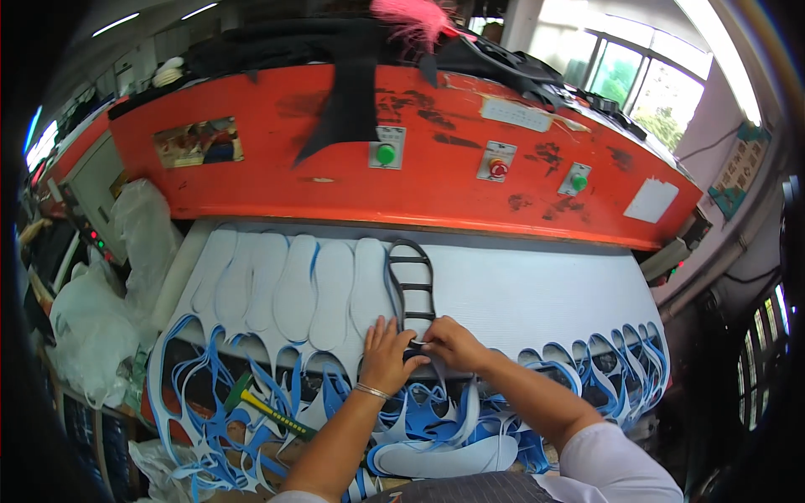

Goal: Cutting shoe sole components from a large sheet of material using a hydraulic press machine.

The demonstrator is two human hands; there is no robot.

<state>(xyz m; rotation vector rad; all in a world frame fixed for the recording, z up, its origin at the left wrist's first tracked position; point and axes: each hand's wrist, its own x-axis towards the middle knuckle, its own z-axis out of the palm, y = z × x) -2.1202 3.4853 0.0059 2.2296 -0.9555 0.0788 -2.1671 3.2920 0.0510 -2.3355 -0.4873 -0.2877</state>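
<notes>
A black sole-shaped cutting die (pixel 412 285) with cross bars lies on a white sheet (pixel 537 293) under an orange press head (pixel 394 159). My left hand (pixel 387 356) rests flat on the sheet at the die's near end, a metal bracelet on its wrist. My right hand (pixel 449 342) pinches the die's near rim. Left of the die, several insole shapes (pixel 298 289) are cut side by side into the sheet.
Blue-and-white offcut webbing (pixel 251 402) hangs over the front edge, with a loose cut insole (pixel 449 457) and a yellow-handled hammer (pixel 272 411) below. Green and red buttons (pixel 385 154) sit on the press front. Plastic bags (pixel 101 310) pile at left; windows at upper right.
</notes>
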